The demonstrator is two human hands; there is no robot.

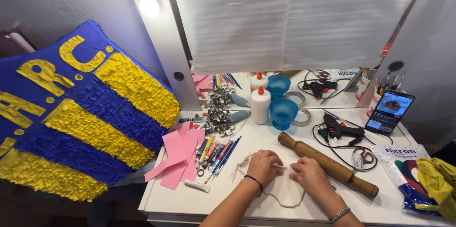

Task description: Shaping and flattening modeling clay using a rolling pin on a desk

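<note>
- A blue and yellow fringed paper piece [76, 118] leans at the table's [199, 203] left edge.
- A wooden rolling pin [327, 164] lies just beside the right hand [311, 174].
- A flat white sheet [287, 186] lies near the front edge.
- Both hands, left hand [262, 166] too, press fingertips on it, pinching its top edge.

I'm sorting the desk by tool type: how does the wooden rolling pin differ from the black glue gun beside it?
The rolling pin is plain brown wood; the glue gun is black. The rolling pin is a long straight cylinder lying diagonally next to the right hand; the glue gun is shorter, pistol-shaped, and sits further back. The glue gun trails a black cord; the rolling pin has none. Both rest on the white table, untouched by either hand.
</note>
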